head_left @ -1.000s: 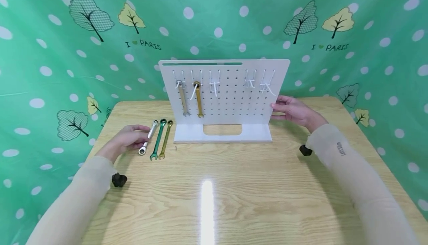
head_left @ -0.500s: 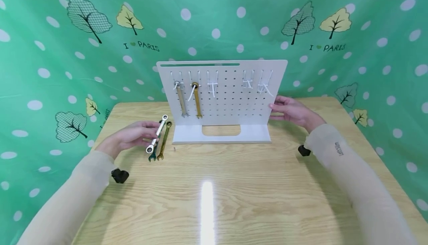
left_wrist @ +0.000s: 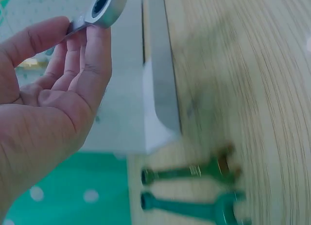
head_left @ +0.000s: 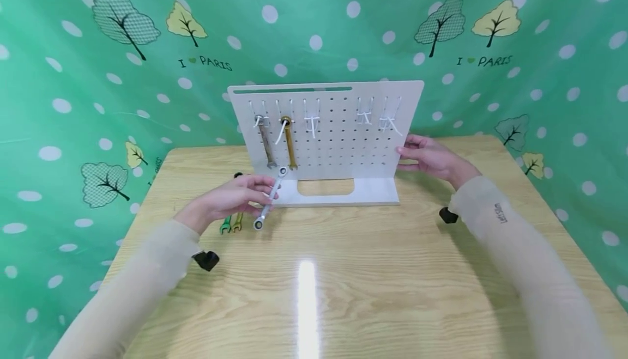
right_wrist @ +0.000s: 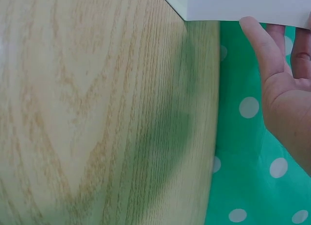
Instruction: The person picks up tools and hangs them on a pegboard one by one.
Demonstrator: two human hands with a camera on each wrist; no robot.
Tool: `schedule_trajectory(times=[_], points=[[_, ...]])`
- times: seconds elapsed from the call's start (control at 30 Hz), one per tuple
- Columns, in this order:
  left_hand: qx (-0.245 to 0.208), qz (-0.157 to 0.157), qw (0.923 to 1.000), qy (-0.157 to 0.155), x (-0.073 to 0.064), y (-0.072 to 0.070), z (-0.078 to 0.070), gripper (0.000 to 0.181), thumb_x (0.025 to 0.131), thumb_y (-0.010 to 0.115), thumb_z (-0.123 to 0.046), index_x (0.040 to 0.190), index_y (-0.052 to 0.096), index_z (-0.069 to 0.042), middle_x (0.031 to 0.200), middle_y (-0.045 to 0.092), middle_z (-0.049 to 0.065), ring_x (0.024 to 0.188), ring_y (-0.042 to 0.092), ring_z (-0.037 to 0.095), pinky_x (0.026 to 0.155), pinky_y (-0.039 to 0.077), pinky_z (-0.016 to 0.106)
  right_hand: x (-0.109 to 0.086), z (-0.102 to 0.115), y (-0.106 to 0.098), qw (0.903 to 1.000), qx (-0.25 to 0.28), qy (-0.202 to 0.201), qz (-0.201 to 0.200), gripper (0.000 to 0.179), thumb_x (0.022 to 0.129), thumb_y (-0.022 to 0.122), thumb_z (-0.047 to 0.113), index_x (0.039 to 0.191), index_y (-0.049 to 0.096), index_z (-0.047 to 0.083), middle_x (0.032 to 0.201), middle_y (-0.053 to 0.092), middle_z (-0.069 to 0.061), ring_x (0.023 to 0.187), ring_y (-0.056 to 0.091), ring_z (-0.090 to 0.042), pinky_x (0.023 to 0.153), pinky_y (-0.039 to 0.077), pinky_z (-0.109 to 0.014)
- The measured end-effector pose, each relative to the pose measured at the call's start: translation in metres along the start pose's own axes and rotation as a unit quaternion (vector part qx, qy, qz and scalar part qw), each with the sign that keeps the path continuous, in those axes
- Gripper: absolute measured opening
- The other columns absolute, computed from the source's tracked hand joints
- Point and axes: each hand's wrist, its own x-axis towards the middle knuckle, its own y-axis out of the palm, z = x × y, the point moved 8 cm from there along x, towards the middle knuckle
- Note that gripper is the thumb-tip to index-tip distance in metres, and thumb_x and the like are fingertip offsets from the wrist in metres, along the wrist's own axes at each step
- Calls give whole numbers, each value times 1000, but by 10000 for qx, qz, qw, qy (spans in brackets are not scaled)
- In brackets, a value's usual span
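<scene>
My left hand (head_left: 237, 195) pinches a silver ratchet wrench (head_left: 265, 212) between thumb and fingertips. The wrench tilts, its upper ring overlapping the lower left of a white pegboard (head_left: 338, 157) in the head view. In the left wrist view one ring end (left_wrist: 114, 12) rises past the fingertips. My right hand (head_left: 434, 158) grips the pegboard's right edge, thumb in front and fingers behind. On the board's left hooks hang a grey wrench (head_left: 266, 144) and a gold wrench (head_left: 290, 146). Partly hidden by my left hand, a green wrench (left_wrist: 184, 207) and another gold wrench (left_wrist: 180, 173) lie on the table.
More white hooks stick out of the pegboard, one (head_left: 312, 125) beside the hung gold wrench and two farther right (head_left: 364, 117). The board's base (head_left: 343, 201) stands on a wooden table (head_left: 373, 272). A green dotted curtain (head_left: 314, 21) closes off the back and sides.
My left hand has lifted the silver wrench from the table and carried it right, over the green and gold wrenches, to the board's lower left. My right hand stays at the board's edge.
</scene>
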Motion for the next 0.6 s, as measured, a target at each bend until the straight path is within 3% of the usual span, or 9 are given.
schedule_trajectory(times=[0.17, 0.33, 0.6], points=[[69, 101, 9996, 241, 6, 22, -15, 43, 93, 65, 1, 132, 48, 4, 112, 60, 15, 94, 66, 30, 81, 60, 41, -1, 1, -2, 10000, 3, 24, -22, 43, 104, 56, 5, 146, 47, 9, 134, 64, -8, 122, 62, -29, 111, 35, -60], [74, 178, 9988, 452, 8, 37, -27, 36, 94, 63, 3, 128, 49, 7, 111, 60, 17, 94, 67, 29, 85, 60, 46, -1, 0, 0, 9998, 186, 22, 36, 39, 104, 55, 3, 143, 52, 10, 132, 65, -9, 122, 62, -31, 112, 34, -60], [103, 76, 9972, 735, 9, 54, -45, 30, 95, 64, 1, 123, 53, 3, 114, 60, 19, 108, 62, 41, 94, 56, 50, 0, 1, 0, 9996, 265, 6, 86, 36, 104, 54, 3, 139, 56, 12, 131, 66, -9, 120, 63, -29, 112, 32, -61]])
